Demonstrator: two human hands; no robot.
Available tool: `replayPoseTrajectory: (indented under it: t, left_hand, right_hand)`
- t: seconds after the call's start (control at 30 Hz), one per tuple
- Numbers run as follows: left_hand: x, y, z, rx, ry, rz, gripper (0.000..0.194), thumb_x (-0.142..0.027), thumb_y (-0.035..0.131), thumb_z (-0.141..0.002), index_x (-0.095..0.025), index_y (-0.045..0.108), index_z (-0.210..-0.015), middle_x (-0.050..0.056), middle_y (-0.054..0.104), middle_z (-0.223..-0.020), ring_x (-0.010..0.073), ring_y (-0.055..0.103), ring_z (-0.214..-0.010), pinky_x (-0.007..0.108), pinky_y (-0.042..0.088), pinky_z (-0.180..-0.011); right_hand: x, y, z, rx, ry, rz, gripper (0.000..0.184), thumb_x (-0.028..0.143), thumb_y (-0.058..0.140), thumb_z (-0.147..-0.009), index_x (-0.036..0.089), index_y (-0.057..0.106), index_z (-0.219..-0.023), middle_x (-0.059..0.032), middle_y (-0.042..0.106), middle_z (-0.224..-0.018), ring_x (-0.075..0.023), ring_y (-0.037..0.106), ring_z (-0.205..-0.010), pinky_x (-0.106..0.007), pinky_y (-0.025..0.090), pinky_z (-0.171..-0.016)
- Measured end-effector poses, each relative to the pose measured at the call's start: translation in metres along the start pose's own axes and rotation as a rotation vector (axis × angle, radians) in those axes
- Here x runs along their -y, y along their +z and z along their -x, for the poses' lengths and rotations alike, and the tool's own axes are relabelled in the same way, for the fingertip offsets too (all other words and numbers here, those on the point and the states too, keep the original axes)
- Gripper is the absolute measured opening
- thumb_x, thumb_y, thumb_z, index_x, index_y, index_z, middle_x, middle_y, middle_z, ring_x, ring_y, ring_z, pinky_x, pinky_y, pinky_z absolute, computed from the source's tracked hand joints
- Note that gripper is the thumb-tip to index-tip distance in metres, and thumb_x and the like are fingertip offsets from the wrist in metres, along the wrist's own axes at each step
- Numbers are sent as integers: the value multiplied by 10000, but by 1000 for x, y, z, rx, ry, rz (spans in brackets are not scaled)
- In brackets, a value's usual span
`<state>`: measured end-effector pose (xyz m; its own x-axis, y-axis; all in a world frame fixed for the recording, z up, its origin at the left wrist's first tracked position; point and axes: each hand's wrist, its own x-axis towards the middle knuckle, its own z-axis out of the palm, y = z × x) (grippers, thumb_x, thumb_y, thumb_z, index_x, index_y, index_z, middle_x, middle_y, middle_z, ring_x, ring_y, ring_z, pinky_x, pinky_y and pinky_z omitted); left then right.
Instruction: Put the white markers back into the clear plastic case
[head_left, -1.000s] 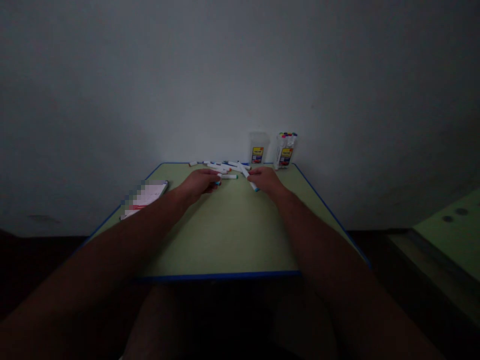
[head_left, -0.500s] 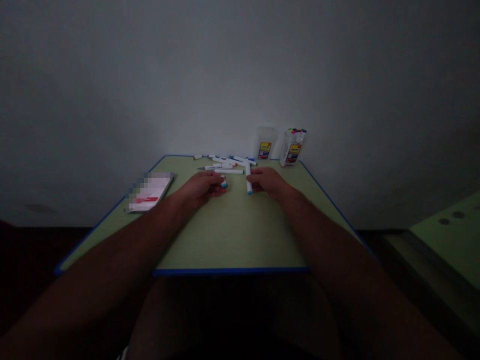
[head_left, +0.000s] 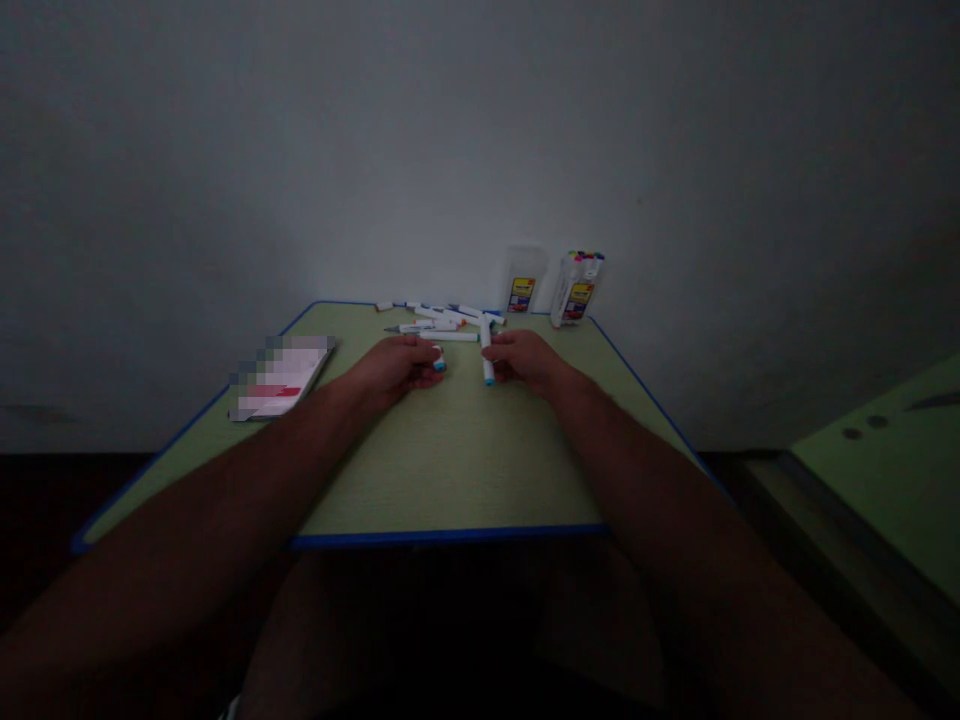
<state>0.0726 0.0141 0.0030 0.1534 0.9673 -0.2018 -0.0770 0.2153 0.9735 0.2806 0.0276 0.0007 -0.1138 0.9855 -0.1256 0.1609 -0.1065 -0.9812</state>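
Note:
My left hand (head_left: 405, 365) is closed, thumb and fingers pinching a white marker (head_left: 439, 360) of which only a short piece with a blue-green end shows; the fingers hide the rest. To its right, my right hand (head_left: 521, 357) grips a second white marker (head_left: 487, 350) by its middle. That one points away from me, its light-blue end towards me. Just beyond both hands, several white markers (head_left: 435, 324) with coloured ends lie in a loose pile on the green table (head_left: 450, 460).
At the table's back right stand a clear plastic case (head_left: 523, 282) with a yellow label and a similar case (head_left: 577, 290) full of markers. A flat pale object, partly blurred out (head_left: 285, 378), lies at the left. A wall (head_left: 480, 150) rises behind the table.
The view has shifted slightly, so everything sits a little further left. Both hands keep hold of their markers, with hardly any movement over the table.

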Motion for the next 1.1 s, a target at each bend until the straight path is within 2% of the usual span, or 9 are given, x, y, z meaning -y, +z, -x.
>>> replayPoseTrajectory:
  t: [0.23,0.5,0.6,0.7,0.77,0.83,0.93,1.0,1.1]
  left_hand:
    - [0,1,0,2,5,1,74,-52,645,-799,-123,623,-803,41,645,-633,126,615,-500,229,518,-490]
    - [-1,0,0,-1,-9,21,90,-28,623,-782,-96,664,-824,63,662,-655,130,619,-509,244,534,-511]
    - [-2,1,1,5,-10,18,121,-14,596,-789,-99,659,-848,69,676,-671,124,616,-501,236,532,-496]
    - [-2,1,1,9,-6,13,164,-1,582,-784,-113,651,-882,73,693,-694,123,618,-499,234,534,-489]
    - [-2,0,1,9,-5,15,182,3,574,-786,-125,647,-893,67,692,-687,123,616,-495,237,539,-493]
    - [-2,0,1,16,-3,23,193,5,567,-790,-134,645,-898,63,689,-684,122,615,-492,240,544,-499]
    - [-1,-1,0,22,3,33,202,14,563,-789,-138,646,-894,65,688,-698,121,618,-501,242,549,-508]
    - [-1,-1,-1,18,6,39,202,16,562,-793,-138,649,-892,58,675,-687,124,623,-508,247,554,-514]
    - [-1,-2,-1,20,13,48,171,-3,583,-811,-135,657,-892,42,653,-674,127,628,-512,254,561,-519]
  right_hand:
    - [4,2,4,9,39,-53,160,0,586,-819,130,591,-726,19,589,-572,-98,550,-464,-223,480,-461]
    - [5,2,5,36,63,-109,163,-22,533,-787,131,588,-806,-47,695,-673,-119,603,-499,-232,499,-485]
    - [3,1,4,47,57,-128,224,-14,549,-791,123,595,-962,-52,703,-689,-128,620,-515,-234,507,-499]
    - [3,0,5,17,74,-149,466,-5,552,-800,139,505,-1241,-41,710,-702,-149,642,-532,-249,520,-508]
    - [3,0,5,18,69,-144,571,-7,544,-802,184,452,-1332,-26,713,-714,-154,650,-539,-249,521,-508]
    - [3,-1,6,48,47,-126,527,-11,535,-805,213,508,-1281,-24,715,-730,-147,651,-545,-239,518,-509]
    - [3,-1,6,62,29,-97,314,-12,525,-812,186,601,-1043,-47,718,-752,-138,653,-570,-229,513,-508]
    - [3,-1,6,51,25,-85,234,-11,524,-818,175,599,-938,-56,720,-764,-137,654,-580,-228,511,-503]
    - [3,-1,6,48,14,-83,195,0,540,-830,176,594,-895,-54,721,-770,-132,652,-582,-231,517,-514]
